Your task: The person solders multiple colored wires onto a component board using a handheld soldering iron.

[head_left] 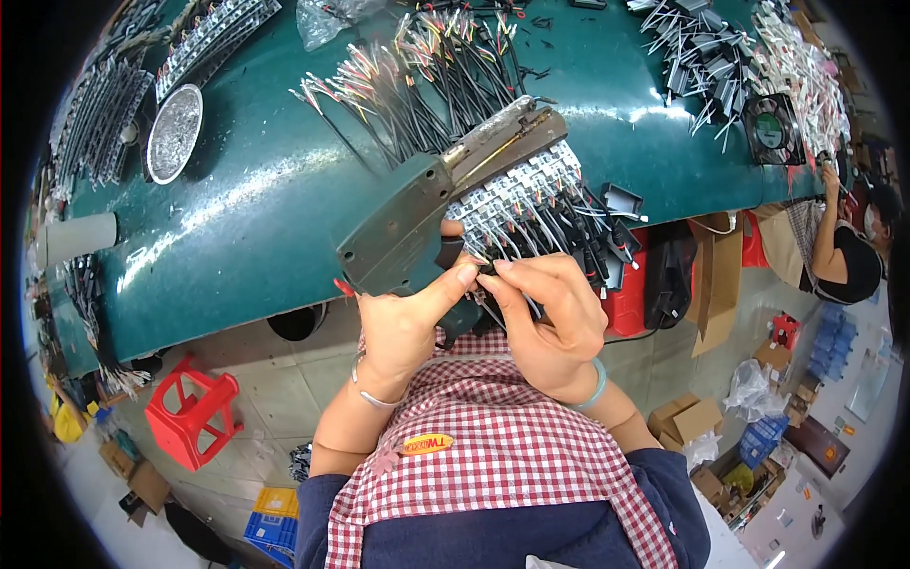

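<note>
A dark green soldering gun (403,223) lies slantwise before me, its barrel toward the far right. My left hand (403,318) is closed around its handle; a fingertip shows by the black trigger. The left thumb reaches to my right fingertips. My right hand (555,318) is closed, thumb and forefinger pinching something small and dark that I cannot make out. Just beyond, under the barrel, sits a panel of small white circuit boards (531,180) with thin wires attached. Black cables (569,228) hang from it toward the table's near edge.
Loose black cables (427,85) with stripped coloured ends lie on the green table (246,228). A silver-rimmed dish (175,133) and more board panels (100,123) stand left. A fan (773,130) sits right, near another person (844,247). A red stool (192,410) stands below.
</note>
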A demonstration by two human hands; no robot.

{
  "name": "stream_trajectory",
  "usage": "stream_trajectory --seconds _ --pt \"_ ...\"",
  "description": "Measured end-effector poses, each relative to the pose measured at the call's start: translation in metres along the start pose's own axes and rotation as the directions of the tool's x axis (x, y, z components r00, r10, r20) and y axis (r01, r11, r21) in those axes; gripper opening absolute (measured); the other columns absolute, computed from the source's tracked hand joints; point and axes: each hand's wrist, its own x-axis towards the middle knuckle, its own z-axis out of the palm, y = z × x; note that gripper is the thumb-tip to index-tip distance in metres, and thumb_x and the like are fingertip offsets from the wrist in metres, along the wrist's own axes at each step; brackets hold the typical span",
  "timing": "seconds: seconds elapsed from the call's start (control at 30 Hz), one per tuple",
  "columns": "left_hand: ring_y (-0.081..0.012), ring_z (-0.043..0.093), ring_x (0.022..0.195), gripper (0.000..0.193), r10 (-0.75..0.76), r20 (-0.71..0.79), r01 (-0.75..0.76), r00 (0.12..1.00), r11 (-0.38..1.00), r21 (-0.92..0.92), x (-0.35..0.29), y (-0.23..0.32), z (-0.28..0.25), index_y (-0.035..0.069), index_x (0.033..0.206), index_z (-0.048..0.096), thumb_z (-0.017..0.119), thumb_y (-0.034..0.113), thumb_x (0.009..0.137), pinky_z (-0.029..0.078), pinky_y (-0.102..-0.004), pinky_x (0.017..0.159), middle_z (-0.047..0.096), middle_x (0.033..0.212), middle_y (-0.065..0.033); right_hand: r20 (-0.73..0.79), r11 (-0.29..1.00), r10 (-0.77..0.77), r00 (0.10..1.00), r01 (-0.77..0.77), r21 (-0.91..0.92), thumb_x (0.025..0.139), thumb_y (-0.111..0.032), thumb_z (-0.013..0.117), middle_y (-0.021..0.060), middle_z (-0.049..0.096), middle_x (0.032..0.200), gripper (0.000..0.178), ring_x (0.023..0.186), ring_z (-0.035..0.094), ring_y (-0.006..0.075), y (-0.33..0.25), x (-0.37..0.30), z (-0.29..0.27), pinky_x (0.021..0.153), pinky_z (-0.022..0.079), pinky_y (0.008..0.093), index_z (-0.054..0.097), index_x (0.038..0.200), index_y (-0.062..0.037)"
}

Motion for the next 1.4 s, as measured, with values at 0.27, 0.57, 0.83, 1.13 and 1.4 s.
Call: stream_trajectory --seconds 0.27,0.57,0.83,1.13,1.4 --pt "-0.0135 0.064 0.091 0.041 -0.08 0.03 0.08 0.996 0.997 -0.006 0.001 -0.005 -0.005 0.0 0.114 0.061 0.076 -0.003 0.077 0.053 -0.028 0.082 0.066 0.106 -0.0068 0.041 0.996 0.076 0.996 -0.078 0.047 0.072 0.009 0.078 0.0112 0.066 0.081 0.029 0.066 0.064 0.0196 0.003 0.001 -0.005 0.054 0.05 0.028 0.068 0.097 0.0002" --pt "-0.0186 0.063 0.082 0.049 0.01 -0.081 0.0 0.997 0.993 0.118 -0.011 -0.012 -0.007 -0.005 0.121 0.056 0.07 -0.01 0.074 0.053 -0.0302 0.07 0.063 0.109 -0.0129 0.081 0.978 0.208 0.975 -0.207 -0.024 0.073 0.01 0.078 0.0103 0.066 0.083 0.026 0.068 0.064 0.0169 0.013 0.002 -0.008 0.059 0.051 0.0255 0.07 0.096 0.0013" --pt "-0.018 0.063 0.081 0.047 0.144 -0.071 -0.103 0.987 0.908 0.406 -0.049 0.006 -0.049 -0.006 0.119 0.061 0.074 -0.009 0.074 0.053 -0.0284 0.069 0.067 0.109 -0.015 0.072 0.97 0.153 0.986 -0.136 -0.201 0.074 0.009 0.077 0.0085 0.063 0.078 0.024 0.059 0.062 0.0143 0.031 0.002 0.001 0.051 0.05 0.0247 0.07 0.096 0.0016" --pt "-0.0285 0.066 0.068 0.025 0.228 0.076 -0.206 0.971 0.626 0.752 -0.061 0.004 -0.077 -0.004 0.089 0.071 0.078 0.002 0.067 0.052 -0.0326 0.062 0.068 0.085 -0.0159 0.082 0.968 0.143 0.986 -0.122 -0.22 0.073 0.009 0.077 0.0086 0.063 0.078 0.023 0.058 0.062 0.0143 0.032 0.002 0.004 0.05 0.049 0.0248 0.069 0.094 0.0016" --pt "-0.028 0.066 0.067 0.022 0.249 0.265 -0.36 0.931 0.524 0.772 -0.049 0.017 -0.068 -0.005 0.085 0.07 0.075 -0.001 0.065 0.052 -0.0333 0.059 0.066 0.08 -0.014 0.084 0.966 0.156 0.984 -0.135 -0.219 0.073 0.009 0.077 0.0085 0.064 0.079 0.024 0.059 0.063 0.0145 0.032 0.002 0.004 0.05 0.05 0.0252 0.069 0.094 0.0015"
